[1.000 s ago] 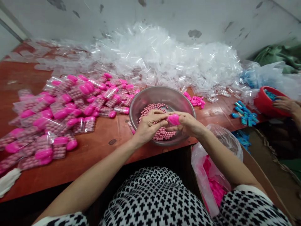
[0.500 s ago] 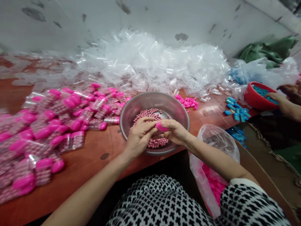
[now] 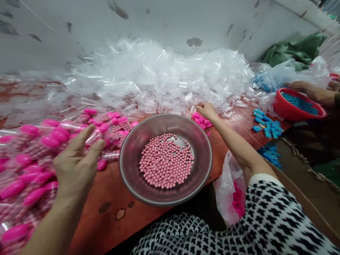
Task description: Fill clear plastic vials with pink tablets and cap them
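L hand (image 3: 75, 166) over filled packs (image 3: 32, 156), fingers spread, grip empty. R hand (image 3: 207, 110) on pink caps (image 3: 200, 119) behind bowl (image 3: 127, 173); grip can't tell.

Hands apart, both arms out.
Left hand (image 3: 75, 164) raised, fingers loosely spread, empty. Right hand (image 3: 207, 110) stretched far forward, palm down.

Wall (image 3: 170, 21): pale grey-white plaster ahead of me, marked with dark chipped patches. Surface (image 3: 106, 198): reddish-brown board, worn in spots along its near edge. Green cloth (image 3: 294, 49): bundled in the far right corner against the wall. Light: even, soft, no hard shadows.
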The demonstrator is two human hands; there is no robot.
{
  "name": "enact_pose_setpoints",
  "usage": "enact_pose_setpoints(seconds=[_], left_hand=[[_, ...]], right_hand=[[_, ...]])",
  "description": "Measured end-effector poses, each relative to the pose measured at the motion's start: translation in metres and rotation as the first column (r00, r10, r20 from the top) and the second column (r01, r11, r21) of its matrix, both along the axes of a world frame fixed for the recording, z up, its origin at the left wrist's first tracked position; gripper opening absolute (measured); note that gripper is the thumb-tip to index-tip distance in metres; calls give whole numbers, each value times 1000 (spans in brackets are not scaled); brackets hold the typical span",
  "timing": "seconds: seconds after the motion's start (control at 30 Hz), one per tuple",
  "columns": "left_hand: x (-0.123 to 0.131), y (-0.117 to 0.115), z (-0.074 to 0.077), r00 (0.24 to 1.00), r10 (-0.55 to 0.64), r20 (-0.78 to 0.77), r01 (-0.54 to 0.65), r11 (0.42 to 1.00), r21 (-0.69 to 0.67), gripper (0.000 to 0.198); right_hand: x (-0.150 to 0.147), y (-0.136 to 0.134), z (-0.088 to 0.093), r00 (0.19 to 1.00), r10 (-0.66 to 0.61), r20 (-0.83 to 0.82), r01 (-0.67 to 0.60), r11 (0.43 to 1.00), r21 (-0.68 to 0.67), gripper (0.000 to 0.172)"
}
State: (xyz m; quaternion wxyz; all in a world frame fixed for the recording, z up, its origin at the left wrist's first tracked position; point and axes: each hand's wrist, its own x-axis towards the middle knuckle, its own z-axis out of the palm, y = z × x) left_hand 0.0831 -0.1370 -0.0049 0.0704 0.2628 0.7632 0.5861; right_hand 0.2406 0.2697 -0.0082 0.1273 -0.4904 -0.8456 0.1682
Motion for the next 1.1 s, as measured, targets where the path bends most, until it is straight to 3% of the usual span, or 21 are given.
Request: enact_pose_setpoints(seconds=[0.1, 0.23, 0.33, 0.47, 0.53, 0.6, 0.67, 0.73, 0.77, 0.83, 0.9, 1.1], left_hand=[[28, 7, -3, 978, 47, -202, -59, 997, -54, 43], [61, 16, -13, 937, -139, -322, 108, 988, -114, 37], [66, 19, -22, 908, -153, -390, 113, 986, -123, 35], [65, 20, -26, 912, -81, -402, 64, 996, -55, 34], [66, 20, -27, 921, -50, -386, 45, 999, -22, 34], [67, 20, -29, 930, -40, -365, 41, 999, -4, 34], [67, 20, -32, 939, -40, -343, 49, 999, 16, 35], [68, 19, -37, 946, -44, -321, 60, 997, 40, 35], [68, 18, -39, 948, -47, -313, 66, 997, 50, 36], [69, 17, -43, 951, -51, -304, 74, 995, 62, 36], [70, 17, -45, 953, -50, -300, 73, 995, 66, 38], [72, 19, -47, 950, -58, -307, 80, 995, 57, 44]], right_hand=[[-28, 14, -20, 994, -95, 46, 94, 996, 4, 55], [-46, 17, -35, 989, -129, 70, 130, 992, -1, 55], [-41, 18, -33, 998, -60, 27, 59, 998, 14, 46], [-12, 6, -11, 976, 180, -126, -169, 981, 92, 58], [5, -12, 4, 886, 393, -245, -359, 917, 173, 58], [19, -38, 16, 742, 625, -244, -575, 780, 248, 55], [26, -69, 22, 599, 800, -44, -775, 592, 223, 52], [26, -99, 19, 461, 850, 256, -887, 448, 110, 47], [23, -112, 15, 405, 820, 404, -906, 420, 56, 42], [15, -134, 4, 325, 714, 620, -910, 415, -1, 29], [4, -149, -7, 281, 648, 708, -912, 411, -14, 28], [-31, -190, -21, 172, 808, 564, -970, 239, -47, 27]])
